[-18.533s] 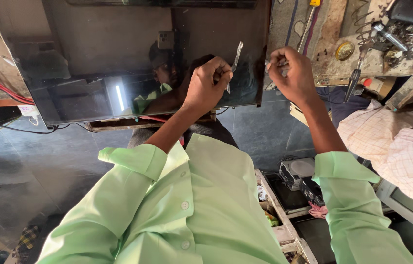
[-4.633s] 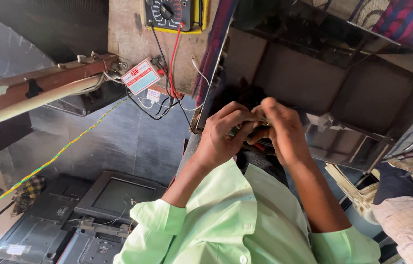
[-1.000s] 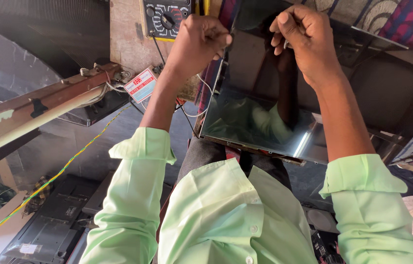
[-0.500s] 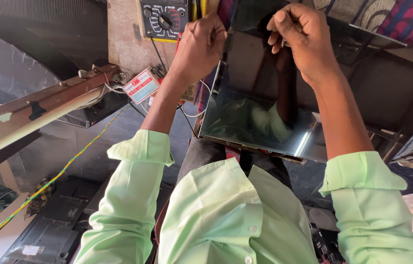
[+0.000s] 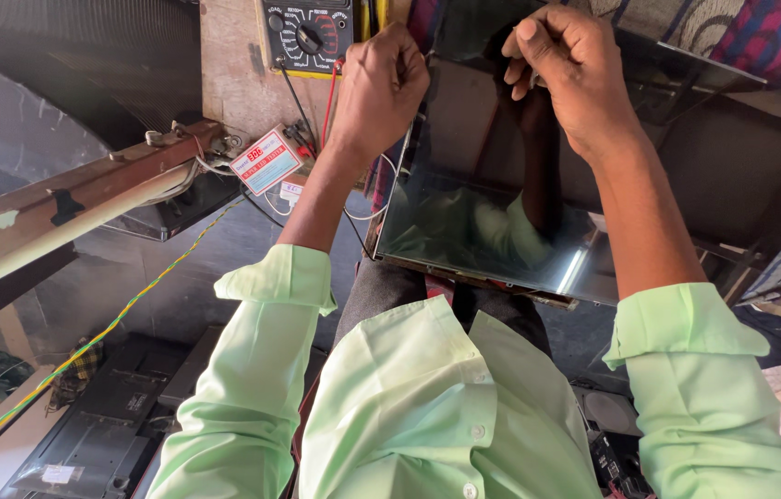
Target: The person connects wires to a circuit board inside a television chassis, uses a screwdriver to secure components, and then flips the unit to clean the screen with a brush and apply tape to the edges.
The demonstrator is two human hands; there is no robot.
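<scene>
Hands (image 5: 478, 79) (both) at glossy panel (image 5: 492, 212) top edge

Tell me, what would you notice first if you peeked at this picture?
First, the big shiny dark screen panel in the middle, propped on the person's lap and mirroring the green shirt. The left hand and right hand are both up at its top edge, pinching something too small to make out. Behind the left hand, a black meter with a round dial sits on a wooden board, with red and black wires hanging down.
</scene>
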